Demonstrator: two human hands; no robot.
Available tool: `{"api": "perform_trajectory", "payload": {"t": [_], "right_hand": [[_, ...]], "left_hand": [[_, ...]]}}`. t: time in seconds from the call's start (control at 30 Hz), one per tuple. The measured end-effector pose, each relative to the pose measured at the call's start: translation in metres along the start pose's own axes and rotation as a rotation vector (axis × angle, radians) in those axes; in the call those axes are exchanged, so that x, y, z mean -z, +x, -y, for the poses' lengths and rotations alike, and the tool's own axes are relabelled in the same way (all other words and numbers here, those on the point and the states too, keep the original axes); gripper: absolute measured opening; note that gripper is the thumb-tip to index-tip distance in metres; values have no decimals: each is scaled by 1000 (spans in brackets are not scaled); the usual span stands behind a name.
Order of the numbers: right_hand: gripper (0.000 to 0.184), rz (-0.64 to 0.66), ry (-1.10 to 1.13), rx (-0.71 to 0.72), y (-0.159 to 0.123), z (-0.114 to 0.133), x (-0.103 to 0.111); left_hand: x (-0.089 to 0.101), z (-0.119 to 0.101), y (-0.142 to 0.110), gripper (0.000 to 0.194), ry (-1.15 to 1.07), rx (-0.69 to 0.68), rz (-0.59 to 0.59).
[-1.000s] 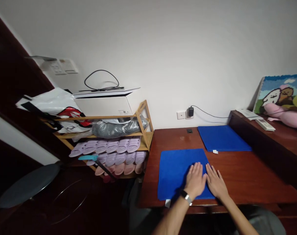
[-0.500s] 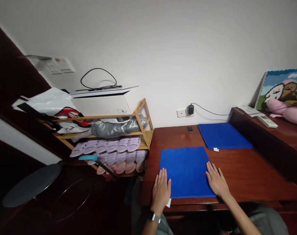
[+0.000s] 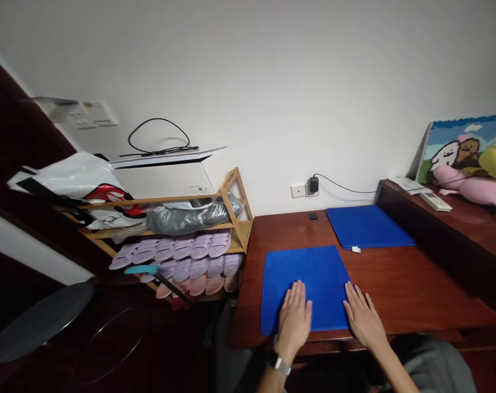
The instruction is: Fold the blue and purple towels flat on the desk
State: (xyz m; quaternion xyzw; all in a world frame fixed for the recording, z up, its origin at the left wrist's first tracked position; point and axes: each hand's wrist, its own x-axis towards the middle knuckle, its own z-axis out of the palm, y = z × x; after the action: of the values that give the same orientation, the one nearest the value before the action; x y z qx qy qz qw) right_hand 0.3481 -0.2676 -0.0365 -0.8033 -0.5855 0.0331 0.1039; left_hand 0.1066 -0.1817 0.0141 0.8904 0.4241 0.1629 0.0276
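The near blue mat (image 3: 305,273) lies flat on the reddish-brown desk (image 3: 428,284), under our left hand (image 3: 294,316) and reaching to our right hand (image 3: 364,316). We hold nothing in either one: both are open and palm down. Our left hand rests on the lower part of the mat, its fingers extended forward and a silver band (image 3: 281,365) at its wrist. Our right hand is at the mat's right edge, fingers slightly spread.

Ahead of our right hand lies the far blue mat (image 3: 370,226), apart from the near one, with a white tag (image 3: 356,249) at its front edge. Beyond both hands, a black adapter (image 3: 314,184) is plugged in at the wall. Farther to the right of our right hand we see a white remote (image 3: 436,201) and a pink plush toy (image 3: 472,187) on a raised surface. Well left of our left hand, a wooden rack (image 3: 243,234) holds rows of lavender slippers (image 3: 184,246) beneath a white box (image 3: 161,181).
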Motion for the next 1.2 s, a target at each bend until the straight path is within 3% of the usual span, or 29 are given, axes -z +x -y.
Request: {"api": "perform_trajectory", "payload": {"t": [0.13,0.23,0.3,0.5,0.6,0.8,1.0,1.1,1.2], "right_hand": [[72,5,-12,30,1,-3,-1],[71,-14,2,48,0,-5,-4],[72,-26,14,42,-1,-6,-5],[74,-26,33,12,-1,-2,-2],[73,-19,37,-1,-2,-2,-3],[73,52,8,-36,9,-2,6],[72,90,22,-27,77,13,36],[71,131,-12,-24,101,17,32],[71,132,-19,-20,107,14,20]], "left_hand": [[-13,-73,38,61,-133,-187,61],[-22,-87,52,63,-181,-227,109],[-24,-70,49,62,-177,-181,118],[-14,42,-2,59,75,186,32],[-12,78,-25,60,165,256,-28],[-15,82,-33,60,183,245,-62],[-14,81,-33,60,176,248,-70],[-10,84,-37,60,184,245,-52],[-1,77,-32,60,172,233,-49]]}}
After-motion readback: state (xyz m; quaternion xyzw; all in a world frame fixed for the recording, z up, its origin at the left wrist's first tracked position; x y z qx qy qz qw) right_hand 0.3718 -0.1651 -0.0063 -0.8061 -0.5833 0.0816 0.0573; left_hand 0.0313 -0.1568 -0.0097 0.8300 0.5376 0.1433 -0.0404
